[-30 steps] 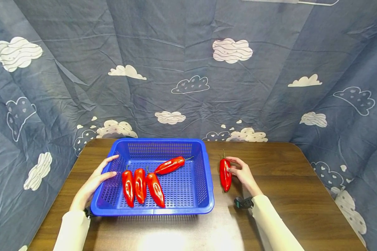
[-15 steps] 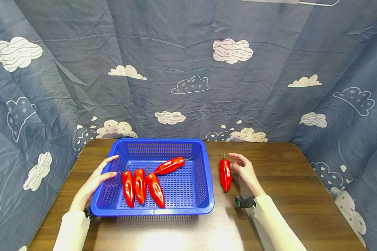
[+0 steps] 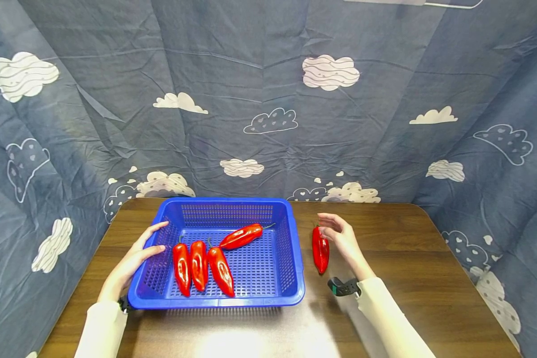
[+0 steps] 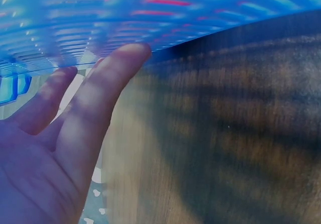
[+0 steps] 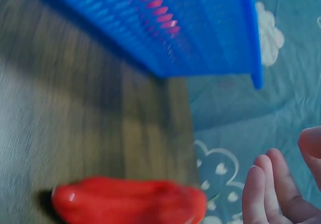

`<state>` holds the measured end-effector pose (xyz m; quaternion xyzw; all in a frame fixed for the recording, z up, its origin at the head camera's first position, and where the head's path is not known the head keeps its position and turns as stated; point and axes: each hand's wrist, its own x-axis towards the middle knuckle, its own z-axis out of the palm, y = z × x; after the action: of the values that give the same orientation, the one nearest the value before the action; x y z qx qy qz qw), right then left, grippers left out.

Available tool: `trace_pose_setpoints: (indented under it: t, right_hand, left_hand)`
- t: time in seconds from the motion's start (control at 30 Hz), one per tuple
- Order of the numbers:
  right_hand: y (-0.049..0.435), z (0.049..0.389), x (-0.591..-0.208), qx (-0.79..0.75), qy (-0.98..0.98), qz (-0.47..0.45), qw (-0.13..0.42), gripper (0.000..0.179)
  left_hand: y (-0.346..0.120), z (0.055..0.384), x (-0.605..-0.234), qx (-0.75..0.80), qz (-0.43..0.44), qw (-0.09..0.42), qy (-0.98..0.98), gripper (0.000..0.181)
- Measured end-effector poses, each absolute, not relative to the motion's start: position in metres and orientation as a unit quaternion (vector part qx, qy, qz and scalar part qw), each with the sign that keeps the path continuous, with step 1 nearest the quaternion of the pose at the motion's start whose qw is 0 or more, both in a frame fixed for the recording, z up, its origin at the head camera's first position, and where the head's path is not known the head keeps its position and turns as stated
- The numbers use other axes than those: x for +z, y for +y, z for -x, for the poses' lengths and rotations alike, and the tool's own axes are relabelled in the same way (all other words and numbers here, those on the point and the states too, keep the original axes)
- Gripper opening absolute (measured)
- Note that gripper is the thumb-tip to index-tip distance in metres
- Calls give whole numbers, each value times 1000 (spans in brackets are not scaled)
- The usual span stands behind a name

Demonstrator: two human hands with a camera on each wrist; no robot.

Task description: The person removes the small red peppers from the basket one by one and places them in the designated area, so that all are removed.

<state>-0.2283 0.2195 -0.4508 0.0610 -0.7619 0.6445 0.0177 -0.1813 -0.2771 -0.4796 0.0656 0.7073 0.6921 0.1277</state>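
A blue plastic basket (image 3: 217, 301) holds several red chili peppers; three lie side by side at the left, and another pepper (image 3: 242, 236) lies slanted behind them. My left hand (image 3: 127, 264) rests at the basket's left side with fingers extended; in the left wrist view its fingertips meet the slotted wall. Right of the basket, a single red pepper (image 3: 320, 254) lies on the table. Over that pepper's stem end hovers my right hand (image 3: 343, 242), fingers slightly bent and hiding the stem. The right wrist view shows those fingers (image 5: 282, 184) apart from the pepper.
A brown wooden table (image 3: 411, 258) carries everything. Behind it hangs a grey-blue curtain (image 3: 268, 129) with a cloud pattern. The basket's right wall (image 3: 297, 263) stands between the single pepper and the peppers inside.
My right hand first touched the single pepper's side, drew back to the right, then came up and left over its stem end. The left hand and basket show no clear movement.
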Motion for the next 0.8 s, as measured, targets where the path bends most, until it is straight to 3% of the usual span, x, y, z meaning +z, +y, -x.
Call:
trace_pose_setpoints:
  t: [0.8]
  right_hand:
    - [166, 220, -422, 678, -719, -140, -62, 37]
  left_hand:
    - [-279, 182, -480, 688, -67, 128, 711, 57]
